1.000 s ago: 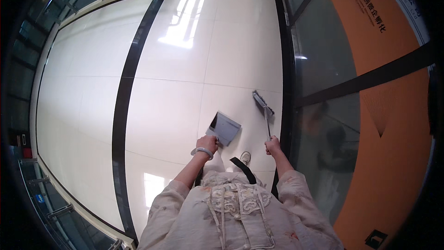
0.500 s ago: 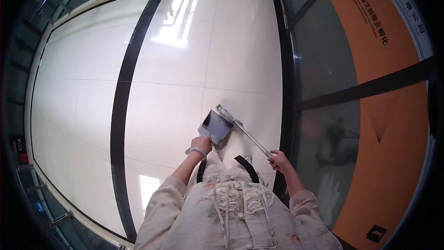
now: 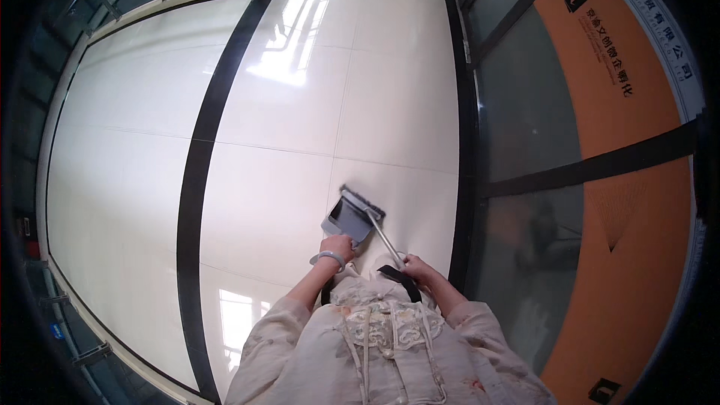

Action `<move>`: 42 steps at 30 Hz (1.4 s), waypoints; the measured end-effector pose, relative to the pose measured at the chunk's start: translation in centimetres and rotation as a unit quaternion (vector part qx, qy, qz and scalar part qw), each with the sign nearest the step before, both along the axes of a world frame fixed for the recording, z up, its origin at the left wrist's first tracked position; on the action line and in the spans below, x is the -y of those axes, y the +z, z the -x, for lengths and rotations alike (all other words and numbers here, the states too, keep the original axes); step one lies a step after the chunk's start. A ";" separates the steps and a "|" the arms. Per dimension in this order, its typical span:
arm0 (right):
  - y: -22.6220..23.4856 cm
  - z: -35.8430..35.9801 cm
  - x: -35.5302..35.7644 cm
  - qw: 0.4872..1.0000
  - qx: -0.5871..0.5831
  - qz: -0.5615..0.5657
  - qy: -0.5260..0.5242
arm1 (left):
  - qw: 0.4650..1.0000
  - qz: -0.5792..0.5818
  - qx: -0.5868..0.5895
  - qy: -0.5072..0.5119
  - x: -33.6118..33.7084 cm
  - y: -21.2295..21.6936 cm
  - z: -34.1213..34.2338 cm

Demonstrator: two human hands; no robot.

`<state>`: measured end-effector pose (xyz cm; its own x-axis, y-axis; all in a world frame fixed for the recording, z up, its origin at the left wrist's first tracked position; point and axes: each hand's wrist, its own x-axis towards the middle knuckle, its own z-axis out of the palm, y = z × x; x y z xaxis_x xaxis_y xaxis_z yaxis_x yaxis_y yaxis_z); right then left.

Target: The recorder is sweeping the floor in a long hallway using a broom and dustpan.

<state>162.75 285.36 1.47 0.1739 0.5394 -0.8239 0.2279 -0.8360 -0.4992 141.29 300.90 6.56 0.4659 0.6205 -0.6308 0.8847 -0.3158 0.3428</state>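
While the left hand sits just below the centre of the frame, fingers wrapped round the grip of the grey dustpan, the right hand, lower and further right, has its fingers curled round the stick of the broom; the dustpan is near centre, over the pale floor; the broom's head slants across its upper right edge; whether they touch, I cannot tell.
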 end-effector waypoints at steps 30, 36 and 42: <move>1.0 -29.2 -6.8 0.984 0.137 0.097 0.066 | 0.997 -0.050 0.029 0.049 -2.3 -1.0 -26.9; 3.7 -34.9 -2.5 0.990 -0.119 0.055 -0.047 | 0.997 -0.066 -0.008 0.047 -3.0 -1.0 -28.2; 3.4 -40.4 -6.1 0.967 -0.148 0.013 -0.208 | 0.991 -0.112 -0.043 0.057 -3.5 -0.7 -27.8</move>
<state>203.12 291.46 4.85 0.1257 0.4523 -0.8829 -0.2812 -0.8373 -0.4690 169.12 304.39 5.88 0.3342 0.7957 -0.5051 0.9423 -0.2710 0.1966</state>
